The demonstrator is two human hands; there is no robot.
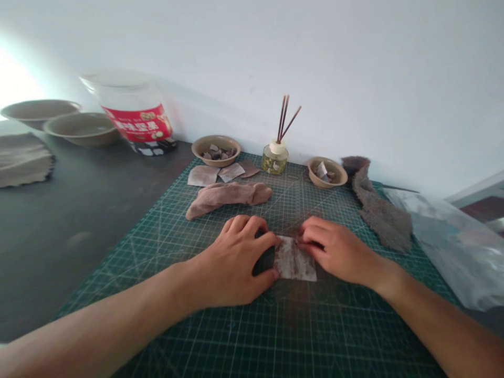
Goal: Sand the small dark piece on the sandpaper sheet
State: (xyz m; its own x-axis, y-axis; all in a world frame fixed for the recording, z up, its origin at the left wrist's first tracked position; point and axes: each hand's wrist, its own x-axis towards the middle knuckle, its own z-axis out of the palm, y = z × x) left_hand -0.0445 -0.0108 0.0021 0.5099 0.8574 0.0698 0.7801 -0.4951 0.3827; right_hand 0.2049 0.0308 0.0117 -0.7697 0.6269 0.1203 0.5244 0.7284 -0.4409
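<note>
A stained, whitish square piece (295,262) lies flat on the green cutting mat (236,336); whether it is cloth or paper I cannot tell. My left hand (240,262) holds down its left edge, thumb and index fingertip set apart at the two corners. At the upper right edge of the piece, my right hand (334,249) is closed in a pinch. Something small and dark shows at those fingertips, too blurred to name. Just beyond my left hand rests a rolled brownish cloth (230,197).
Behind are a bowl of scraps (216,149), flat pieces (202,176), a reed diffuser (274,157) and a smaller bowl (327,173). Grey fabric (381,215) and a plastic bag (460,247) lie right. A red-labelled jar (137,121) and bowls (82,131) stand left.
</note>
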